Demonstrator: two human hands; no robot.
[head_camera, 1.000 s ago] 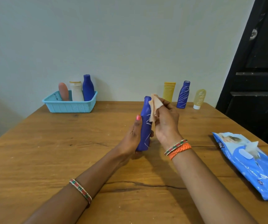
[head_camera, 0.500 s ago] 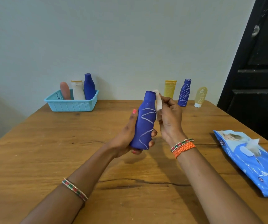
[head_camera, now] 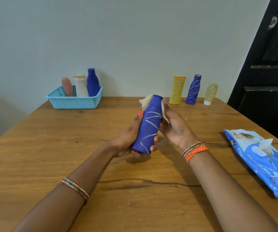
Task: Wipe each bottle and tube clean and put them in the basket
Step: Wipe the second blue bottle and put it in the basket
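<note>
gripping the blue bottle (head_camera: pixel 149 126) low on its body, the left hand (head_camera: pixel 128 138) holds it tilted above the worktop (head_camera: pixel 34 148), well right of the basket (head_camera: pixel 74 100). right hand (head_camera: pixel 175 128) presses a wipe (head_camera: pixel 145 101) round the neck (chalk-like lines remain). likely light, rigid, slippery when damp; hold mid-body.

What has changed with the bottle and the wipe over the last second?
The left hand has turned the blue bottle, so its white scribbles now face the camera, and tilted it top-right. The wipe in the right hand has moved from the bottle's near side to wrap behind its neck. Both grips hold. The basket, the three items at the back and the wipes pack have stayed put.
</note>
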